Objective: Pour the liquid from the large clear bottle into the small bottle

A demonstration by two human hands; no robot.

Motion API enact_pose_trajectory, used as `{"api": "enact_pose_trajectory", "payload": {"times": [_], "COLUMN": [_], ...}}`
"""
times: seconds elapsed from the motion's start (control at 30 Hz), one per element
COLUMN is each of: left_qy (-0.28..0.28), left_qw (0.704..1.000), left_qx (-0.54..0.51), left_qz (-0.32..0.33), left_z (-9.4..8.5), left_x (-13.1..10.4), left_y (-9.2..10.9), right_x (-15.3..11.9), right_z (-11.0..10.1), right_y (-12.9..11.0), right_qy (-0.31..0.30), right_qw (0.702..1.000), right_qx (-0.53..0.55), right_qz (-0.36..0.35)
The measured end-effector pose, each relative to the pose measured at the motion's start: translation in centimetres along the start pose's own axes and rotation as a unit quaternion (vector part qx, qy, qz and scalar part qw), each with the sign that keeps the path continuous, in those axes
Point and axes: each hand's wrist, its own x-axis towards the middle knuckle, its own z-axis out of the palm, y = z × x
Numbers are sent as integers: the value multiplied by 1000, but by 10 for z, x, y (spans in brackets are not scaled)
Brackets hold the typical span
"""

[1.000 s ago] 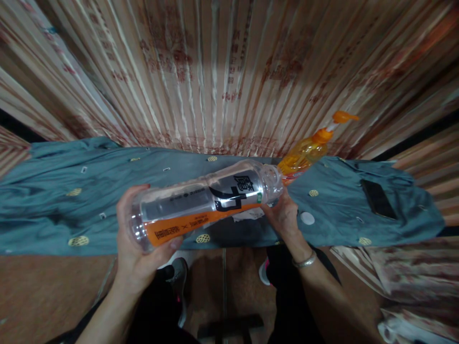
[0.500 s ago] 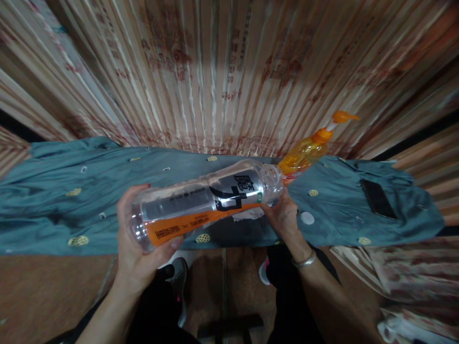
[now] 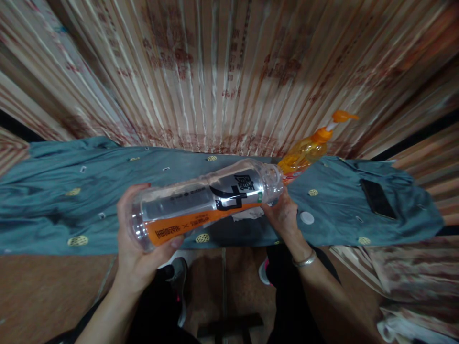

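Observation:
A large clear plastic bottle point(image 3: 204, 200) with a silver and orange label lies nearly level above the table, its capless mouth tipped to the right. My left hand point(image 3: 134, 239) is wrapped around the bottle's base. Just below the bottle's mouth is my right hand point(image 3: 283, 210), its fingers mostly hidden behind the neck. It closes around something clear there that I cannot make out. Beyond the mouth stands a pump bottle point(image 3: 304, 152) of yellow-orange liquid with an orange pump head, its lower part hidden.
A teal patterned cloth point(image 3: 107, 181) covers the narrow table. On it lie a white round cap point(image 3: 307, 218), a crumpled white tissue point(image 3: 248, 215) and a black phone point(image 3: 377, 198) at the right. A pleated curtain point(image 3: 201, 71) hangs right behind the table.

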Motion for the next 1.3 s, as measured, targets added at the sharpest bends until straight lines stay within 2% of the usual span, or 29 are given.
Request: {"api": "enact_pose_trajectory", "payload": {"times": [0.27,0.53,0.8,0.97,1.3], "left_qy": [-4,15,0,20,6], "left_qw": [1000,1000,1000,999,1000], "left_qx": [-3,2,-6,-5,7], "left_qz": [-10,-17,-20,-33,-25], "left_z": [0,0,-1,0,0], "left_x": [-2,-1,-3,-3,-1], "left_y": [-1,0,-3,-2,1], "right_x": [0,0,1,0,0], "right_z": [0,-1,0,0,0], "right_y": [-1,-2,-2,0,-3], "right_qy": [3,2,-2,-1,13], "right_qw": [1000,1000,1000,1000,1000], "right_qx": [1,-7,6,-1,0], "right_qz": [5,3,4,-4,-4]}}
